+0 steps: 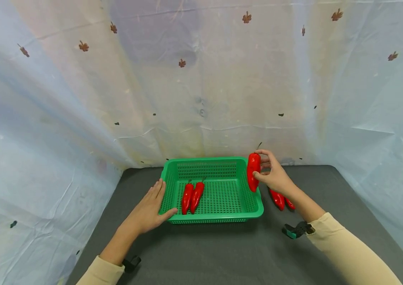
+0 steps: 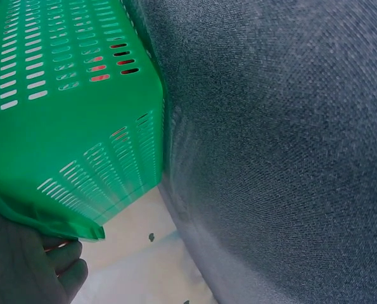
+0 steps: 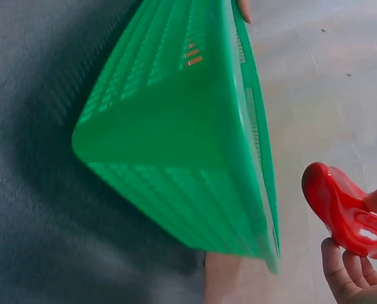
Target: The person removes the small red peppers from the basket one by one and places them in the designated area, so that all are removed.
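Note:
A green plastic basket (image 1: 219,217) with slotted walls stands on the dark table. Two red peppers (image 1: 197,197) lie side by side on the left part of its floor. My left hand (image 1: 148,209) rests at the basket's left end, fingers straight along the rim and thumb over the front corner. Between thumb and fingers, my right hand (image 1: 275,174) holds another red pepper (image 1: 253,170) upright, stem up, over the basket's right rim. In the right wrist view this pepper (image 3: 346,209) is beside the rim, its glossy tip toward the camera.
More red peppers (image 1: 277,199) lie on the table right of the basket, partly hidden under my right hand and forearm. A dark grey cloth covers the table (image 1: 208,253). Behind it hangs a pale sheet (image 1: 222,99) with brown leaf prints, close to the basket's back edge.

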Tool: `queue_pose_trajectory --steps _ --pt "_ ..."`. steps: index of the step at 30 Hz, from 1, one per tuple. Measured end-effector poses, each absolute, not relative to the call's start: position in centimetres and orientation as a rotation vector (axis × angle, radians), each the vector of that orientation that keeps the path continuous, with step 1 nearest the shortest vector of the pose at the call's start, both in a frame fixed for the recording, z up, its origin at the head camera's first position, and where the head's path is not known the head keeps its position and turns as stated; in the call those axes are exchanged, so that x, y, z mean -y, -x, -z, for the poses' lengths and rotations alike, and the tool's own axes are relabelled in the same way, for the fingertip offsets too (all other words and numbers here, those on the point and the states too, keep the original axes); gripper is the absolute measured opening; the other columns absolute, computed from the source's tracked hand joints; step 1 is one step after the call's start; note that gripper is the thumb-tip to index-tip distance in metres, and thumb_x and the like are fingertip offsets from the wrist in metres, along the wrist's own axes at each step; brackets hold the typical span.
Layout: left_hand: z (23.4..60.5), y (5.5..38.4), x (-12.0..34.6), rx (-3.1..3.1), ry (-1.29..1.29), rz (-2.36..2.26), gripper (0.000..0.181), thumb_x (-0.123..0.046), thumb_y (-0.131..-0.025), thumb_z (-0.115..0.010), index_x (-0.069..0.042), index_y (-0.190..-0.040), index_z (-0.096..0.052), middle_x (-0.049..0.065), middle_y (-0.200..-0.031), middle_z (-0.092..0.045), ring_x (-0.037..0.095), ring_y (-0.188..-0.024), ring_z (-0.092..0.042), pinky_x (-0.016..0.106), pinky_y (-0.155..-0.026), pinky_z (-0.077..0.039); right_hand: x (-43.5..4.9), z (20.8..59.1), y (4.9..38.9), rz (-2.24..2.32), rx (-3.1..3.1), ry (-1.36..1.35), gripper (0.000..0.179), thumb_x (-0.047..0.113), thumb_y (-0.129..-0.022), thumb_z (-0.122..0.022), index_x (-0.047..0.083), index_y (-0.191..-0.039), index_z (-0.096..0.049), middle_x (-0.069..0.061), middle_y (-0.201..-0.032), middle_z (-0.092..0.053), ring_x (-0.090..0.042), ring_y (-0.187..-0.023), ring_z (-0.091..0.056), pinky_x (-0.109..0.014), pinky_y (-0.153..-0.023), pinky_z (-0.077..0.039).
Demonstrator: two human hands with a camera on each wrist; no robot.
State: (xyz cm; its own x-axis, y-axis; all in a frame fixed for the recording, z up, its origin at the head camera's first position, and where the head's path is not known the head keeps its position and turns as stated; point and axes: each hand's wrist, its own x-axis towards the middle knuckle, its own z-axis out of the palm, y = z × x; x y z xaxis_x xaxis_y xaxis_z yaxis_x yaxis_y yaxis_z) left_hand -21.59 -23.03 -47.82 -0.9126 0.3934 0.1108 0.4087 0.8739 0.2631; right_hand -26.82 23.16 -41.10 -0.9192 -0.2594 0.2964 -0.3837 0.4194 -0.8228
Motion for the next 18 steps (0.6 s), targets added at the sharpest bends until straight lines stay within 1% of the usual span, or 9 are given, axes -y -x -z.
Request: queue_pose_trajectory --steps 8,13,16,18 --pt "48.0 21.5 23.1 2.988 0.635 0.437 0.113 -0.076 -0.101 -0.053 0.003 -0.171 -0.010 0.020 -0.179 -0.003 0.038 -0.166 -0.010 0.058 -0.132 -0.018 -26.2 41.3 26.8 -1.426 2.553 -0.495 0.075 0.000 -0.101 -0.072 0.007 -0.164 -0.032 -0.030 -0.139 -0.050 -0.042 -0.114 -0.058 -0.021 -0.085 -0.054" --pt "47.9 21.5 23.1 2.988 0.629 0.438 0.113 -0.076 -0.101 -0.053 0.002 -0.171 -0.010 0.019 -0.179 -0.003 0.037 -0.166 -0.010 0.056 -0.133 -0.017 -28.4 42.0 27.0 -1.384 2.579 -0.405 0.076 -0.002 -0.100 -0.070 0.006 -0.164 -0.030 -0.032 -0.138 -0.049 -0.043 -0.113 -0.057 -0.016 -0.079 -0.053" --pt "47.8 21.5 23.0 2.990 0.632 0.445 0.114 -0.076 -0.101 -0.054 0.002 -0.171 -0.010 0.019 -0.179 -0.003 0.037 -0.166 -0.010 0.056 -0.133 -0.017 -29.7 42.5 27.1 -1.366 2.595 -0.378 0.076 -0.003 -0.100 -0.070 0.004 -0.164 -0.029 -0.033 -0.137 -0.049 -0.041 -0.111 -0.055 -0.016 -0.077 -0.053" --pt "47.8 21.5 23.0 2.992 0.633 0.443 0.114 -0.076 -0.101 -0.054 0.002 -0.171 -0.010 0.019 -0.179 -0.003 0.037 -0.166 -0.010 0.056 -0.133 -0.017 -30.6 42.9 27.1 -1.353 2.605 -0.369 0.076 -0.003 -0.100 -0.070 0.004 -0.165 -0.029 -0.033 -0.137 -0.048 -0.041 -0.109 -0.055 -0.019 -0.074 -0.053"
